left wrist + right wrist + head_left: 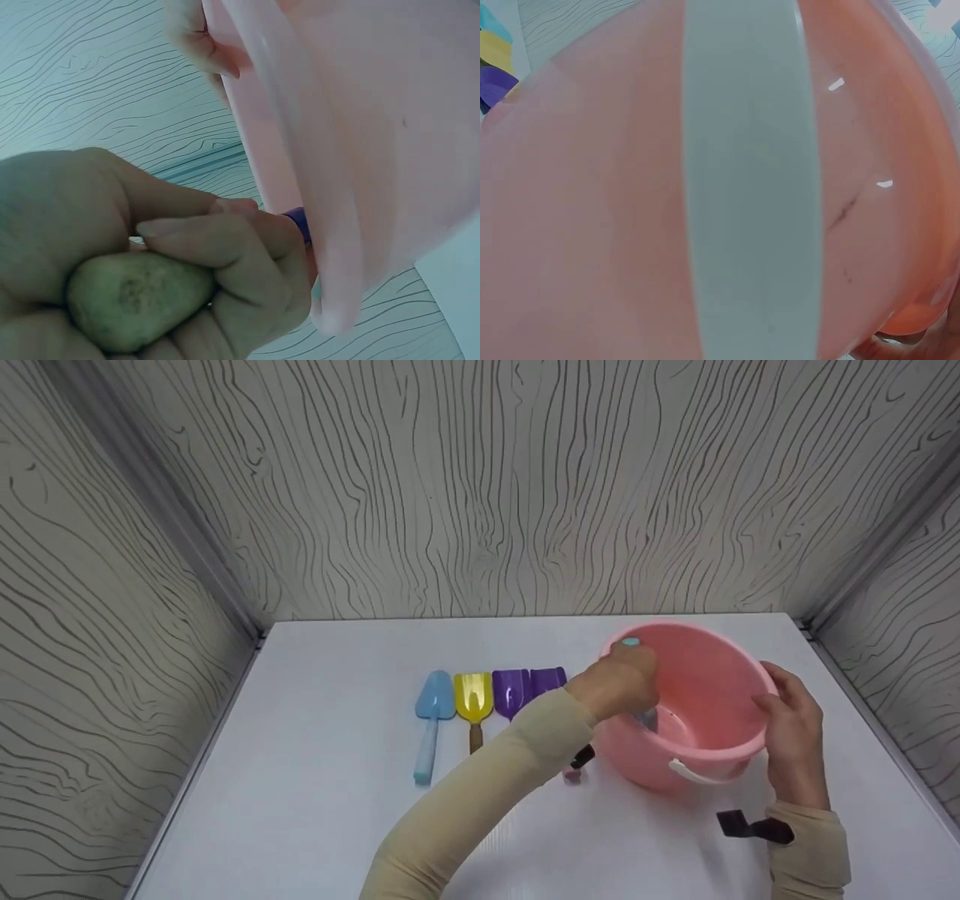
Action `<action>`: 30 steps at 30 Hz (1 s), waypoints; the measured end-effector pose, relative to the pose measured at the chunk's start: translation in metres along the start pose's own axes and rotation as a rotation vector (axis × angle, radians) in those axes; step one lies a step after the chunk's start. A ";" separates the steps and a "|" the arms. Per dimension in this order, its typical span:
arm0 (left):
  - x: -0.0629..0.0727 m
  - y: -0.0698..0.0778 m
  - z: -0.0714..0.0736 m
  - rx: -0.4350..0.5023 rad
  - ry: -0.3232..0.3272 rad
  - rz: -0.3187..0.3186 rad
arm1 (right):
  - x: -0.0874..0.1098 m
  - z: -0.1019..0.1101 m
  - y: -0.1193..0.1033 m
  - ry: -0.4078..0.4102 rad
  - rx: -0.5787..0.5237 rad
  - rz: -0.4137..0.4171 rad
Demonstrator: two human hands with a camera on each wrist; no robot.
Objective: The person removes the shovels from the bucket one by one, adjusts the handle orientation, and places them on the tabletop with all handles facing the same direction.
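A pink bucket (705, 682) is tilted towards me on the right of the white table. My right hand (795, 724) grips its right rim. At the left rim, my left hand (619, 679) is curled round the handle of what looks like a toy shovel. The handle's teal end (630, 642) pokes out above the fist, and a blue-grey part (646, 720) shows below it inside the bucket. In the left wrist view a dull greenish rounded handle end (139, 300) sits in the palm. The bucket's white carrying handle (754, 187) fills the middle of the right wrist view.
Left of the bucket lie a blue toy shovel (435, 697), a yellow one (474, 694) and two purple ones (511, 690), side by side. My left sleeve (480, 787) covers part of them. A pink handle end (572, 775) shows beside the bucket. Wood-patterned panels (480, 487) enclose the table.
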State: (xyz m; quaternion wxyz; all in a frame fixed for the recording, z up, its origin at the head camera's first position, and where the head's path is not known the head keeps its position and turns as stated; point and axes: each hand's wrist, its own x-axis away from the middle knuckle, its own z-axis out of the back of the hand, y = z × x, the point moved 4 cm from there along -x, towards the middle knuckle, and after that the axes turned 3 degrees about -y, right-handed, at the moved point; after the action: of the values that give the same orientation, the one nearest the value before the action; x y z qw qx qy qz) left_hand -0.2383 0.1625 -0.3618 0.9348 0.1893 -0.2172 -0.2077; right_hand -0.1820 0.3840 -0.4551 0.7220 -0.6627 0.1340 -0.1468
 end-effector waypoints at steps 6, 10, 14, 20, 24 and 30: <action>0.008 -0.012 0.005 0.027 0.018 -0.047 | 0.002 0.003 0.003 -0.013 -0.036 0.009; 0.012 -0.024 0.006 0.159 0.014 -0.018 | 0.002 0.004 0.004 -0.008 -0.060 0.014; 0.017 -0.036 0.007 0.223 0.006 -0.046 | 0.002 0.002 0.004 -0.004 -0.055 0.008; 0.025 -0.055 0.008 0.283 0.009 -0.100 | 0.001 0.001 0.002 -0.005 -0.045 0.006; 0.032 -0.066 0.007 0.314 0.055 -0.122 | 0.000 0.000 0.000 -0.002 -0.055 0.004; 0.043 -0.080 0.004 0.386 0.078 -0.197 | 0.000 -0.001 0.000 0.004 -0.041 -0.001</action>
State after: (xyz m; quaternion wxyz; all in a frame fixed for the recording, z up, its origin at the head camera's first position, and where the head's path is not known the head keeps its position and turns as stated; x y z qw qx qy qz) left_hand -0.2299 0.0740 -0.3796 0.8640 0.3932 -0.1971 -0.2450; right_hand -0.1827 0.3831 -0.4549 0.7079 -0.6772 0.1380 -0.1458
